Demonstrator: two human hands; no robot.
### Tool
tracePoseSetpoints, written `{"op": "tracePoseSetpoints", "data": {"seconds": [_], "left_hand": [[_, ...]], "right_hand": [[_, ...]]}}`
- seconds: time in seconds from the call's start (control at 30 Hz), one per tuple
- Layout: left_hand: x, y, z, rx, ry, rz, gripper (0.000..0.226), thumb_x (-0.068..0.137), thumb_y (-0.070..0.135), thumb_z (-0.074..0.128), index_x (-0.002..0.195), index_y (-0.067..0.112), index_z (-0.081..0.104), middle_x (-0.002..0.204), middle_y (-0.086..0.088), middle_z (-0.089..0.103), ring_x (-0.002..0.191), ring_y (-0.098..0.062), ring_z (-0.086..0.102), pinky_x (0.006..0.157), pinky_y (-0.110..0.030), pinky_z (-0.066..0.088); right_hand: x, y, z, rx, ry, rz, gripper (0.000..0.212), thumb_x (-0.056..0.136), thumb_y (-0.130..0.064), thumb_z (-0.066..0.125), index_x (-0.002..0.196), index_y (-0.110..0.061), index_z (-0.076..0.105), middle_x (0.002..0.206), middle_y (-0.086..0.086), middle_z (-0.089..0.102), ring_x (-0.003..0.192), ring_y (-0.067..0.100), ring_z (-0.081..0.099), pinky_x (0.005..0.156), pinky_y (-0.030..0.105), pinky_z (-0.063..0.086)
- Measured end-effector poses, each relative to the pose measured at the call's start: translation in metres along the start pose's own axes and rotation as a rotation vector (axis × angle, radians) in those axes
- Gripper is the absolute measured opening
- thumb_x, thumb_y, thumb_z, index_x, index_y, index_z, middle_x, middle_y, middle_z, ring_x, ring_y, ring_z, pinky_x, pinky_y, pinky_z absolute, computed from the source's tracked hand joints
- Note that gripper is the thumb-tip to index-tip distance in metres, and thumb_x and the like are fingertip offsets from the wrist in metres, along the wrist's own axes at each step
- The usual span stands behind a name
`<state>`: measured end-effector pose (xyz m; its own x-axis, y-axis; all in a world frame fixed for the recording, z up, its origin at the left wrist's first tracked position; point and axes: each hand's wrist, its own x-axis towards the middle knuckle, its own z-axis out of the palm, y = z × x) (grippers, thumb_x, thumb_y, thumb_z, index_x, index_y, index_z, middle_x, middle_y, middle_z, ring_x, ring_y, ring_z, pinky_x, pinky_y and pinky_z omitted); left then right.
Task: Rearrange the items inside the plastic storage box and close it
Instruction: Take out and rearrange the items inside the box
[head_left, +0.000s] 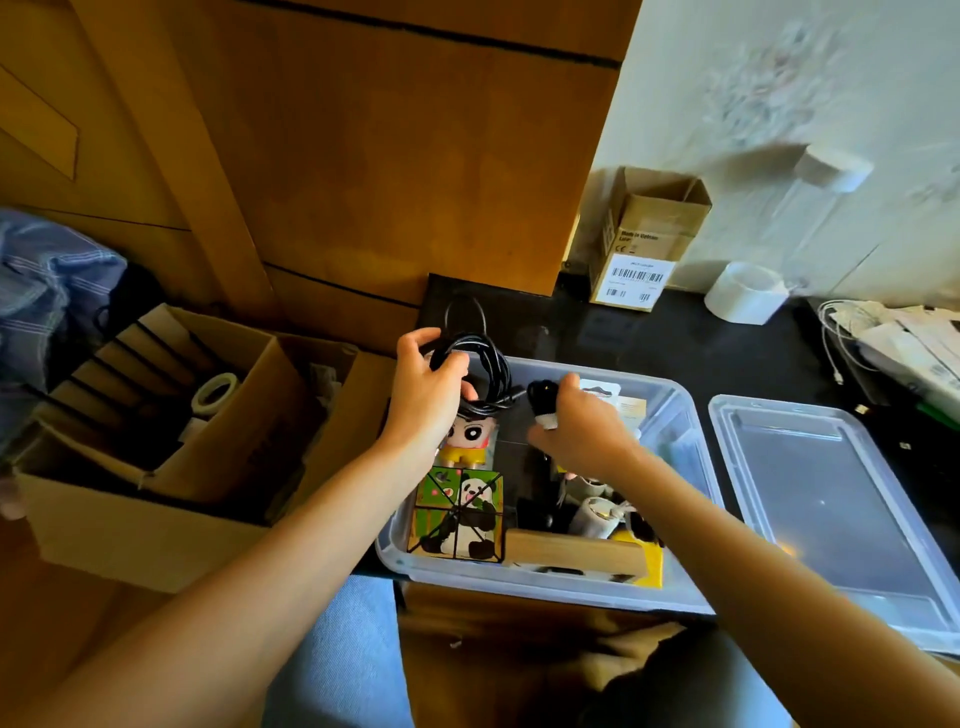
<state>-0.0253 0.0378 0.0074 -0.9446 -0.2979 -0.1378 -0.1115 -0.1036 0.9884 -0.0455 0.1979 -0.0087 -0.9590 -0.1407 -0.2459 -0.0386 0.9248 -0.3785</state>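
Observation:
A clear plastic storage box stands open on the black tabletop, its clear lid lying flat to its right. Over the box's far left corner my left hand grips a coiled black cable. My right hand holds a small black item with a white band above the box's middle. Inside lie a cartoon doll, a panda picture cube, a wooden block, something yellow and a white roll.
An open cardboard box with dividers and a tape roll sits on the left. A small carton, a white tape roll, white cables and papers lie at the back right. Wooden panels rise behind.

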Motion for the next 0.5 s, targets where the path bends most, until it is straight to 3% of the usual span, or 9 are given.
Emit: {"op": "tracePoseSetpoints", "data": {"seconds": [0.13, 0.27, 0.33, 0.4, 0.5], "left_hand": [[-0.001, 0.0, 0.01, 0.148, -0.063, -0.053, 0.045, 0.088, 0.006, 0.06, 0.127, 0.016, 0.039, 0.058, 0.002, 0.065, 0.05, -0.01, 0.064, 0.066, -0.026, 0.055], [-0.001, -0.005, 0.031, 0.385, -0.087, -0.025, 0.054, 0.087, 0.004, 0.061, 0.135, 0.011, 0.038, 0.077, 0.0, 0.061, 0.054, -0.011, 0.064, 0.062, -0.03, 0.059], [0.0, -0.009, 0.043, 0.478, -0.123, -0.043, 0.054, 0.088, 0.006, 0.06, 0.136, 0.013, 0.035, 0.09, -0.005, 0.06, 0.067, -0.018, 0.067, 0.068, -0.036, 0.06], [0.0, -0.015, 0.051, 0.621, -0.146, -0.035, 0.052, 0.09, 0.01, 0.059, 0.135, 0.014, 0.034, 0.104, -0.009, 0.06, 0.082, -0.025, 0.068, 0.074, -0.04, 0.059], [-0.006, -0.026, 0.063, 0.879, -0.142, 0.044, 0.051, 0.091, 0.016, 0.058, 0.135, 0.013, 0.032, 0.122, -0.012, 0.056, 0.102, -0.03, 0.062, 0.075, -0.031, 0.051]], "right_hand": [[-0.018, 0.023, -0.028, 0.21, 0.08, -0.048, 0.025, 0.087, -0.026, 0.055, 0.091, -0.012, 0.035, 0.073, 0.008, 0.06, 0.058, 0.023, 0.059, 0.053, 0.037, 0.049], [-0.029, 0.052, -0.04, 0.285, 0.115, 0.063, 0.018, 0.085, -0.022, 0.053, 0.084, -0.016, 0.037, 0.063, 0.004, 0.059, 0.05, 0.019, 0.056, 0.053, 0.036, 0.051], [-0.034, 0.064, -0.04, 0.222, 0.129, 0.162, 0.017, 0.084, -0.023, 0.052, 0.081, -0.017, 0.036, 0.061, 0.002, 0.057, 0.051, 0.019, 0.054, 0.053, 0.033, 0.048], [-0.038, 0.07, -0.036, 0.104, 0.137, 0.221, 0.021, 0.085, -0.024, 0.051, 0.096, -0.009, 0.042, 0.063, 0.001, 0.053, 0.056, 0.02, 0.052, 0.052, 0.033, 0.044], [-0.041, 0.073, -0.025, -0.051, 0.2, 0.235, 0.054, 0.088, -0.027, 0.052, 0.13, 0.001, 0.033, 0.079, 0.006, 0.061, 0.069, 0.024, 0.057, 0.053, 0.029, 0.042]]}}
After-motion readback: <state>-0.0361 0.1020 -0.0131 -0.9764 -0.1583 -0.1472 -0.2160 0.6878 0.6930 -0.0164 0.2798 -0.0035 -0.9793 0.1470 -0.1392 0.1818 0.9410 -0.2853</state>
